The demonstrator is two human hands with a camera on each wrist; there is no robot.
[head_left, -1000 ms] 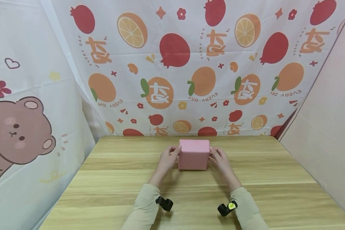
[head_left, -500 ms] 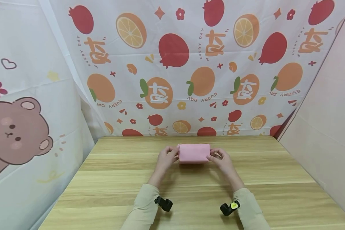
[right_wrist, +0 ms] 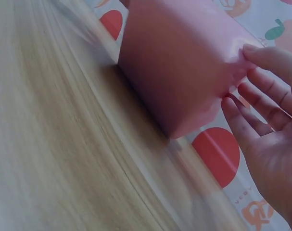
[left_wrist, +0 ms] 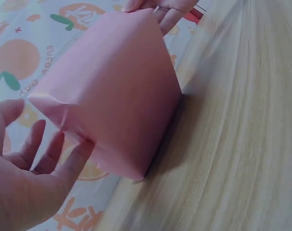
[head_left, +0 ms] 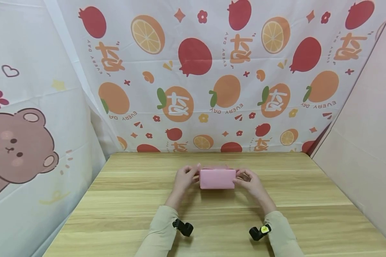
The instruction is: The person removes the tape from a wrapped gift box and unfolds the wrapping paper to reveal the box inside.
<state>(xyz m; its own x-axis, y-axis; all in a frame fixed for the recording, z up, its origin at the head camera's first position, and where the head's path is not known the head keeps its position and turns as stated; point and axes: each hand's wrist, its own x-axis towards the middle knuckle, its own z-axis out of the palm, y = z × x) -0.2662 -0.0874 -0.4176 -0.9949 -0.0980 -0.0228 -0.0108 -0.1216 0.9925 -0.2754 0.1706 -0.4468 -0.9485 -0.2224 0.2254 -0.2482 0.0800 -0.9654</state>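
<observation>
The pink box (head_left: pixel 217 179) sits between the two hands, over the far part of the counter (head_left: pixel 141 194), with the fruit-print sheet (head_left: pixel 199 96) behind it. At its left end, the left hand (head_left: pixel 183 180) holds it with loosely bent fingers, the fingertips touching the side and the corner. At its right end, the right hand (head_left: pixel 252 183) pinches the near edge, thumb on the edge and fingers bent against the end face. The cameras on the wrists, the left one (head_left: pixel 183 227) and the right one (head_left: pixel 260 232), are well nearer the wearer than the box.

The step in hand looks like handling the box by its two ends, perhaps tipping it, since a faint, smeared pink band shows along its rear top edge. The next move would seem to call for both hands to act in step, with even pressure at the ends, so that the box does not skew or slip.

The underside of the box is hidden, and its end faces are partly covered by fingers. Whether its lower edge rests on the counter or hovers just above is hard to tell. How firmly the left thumb bears on the box is unclear. In the right wrist view the frame cuts off the box's top, and only a sliver of the left hand shows beyond it.
</observation>
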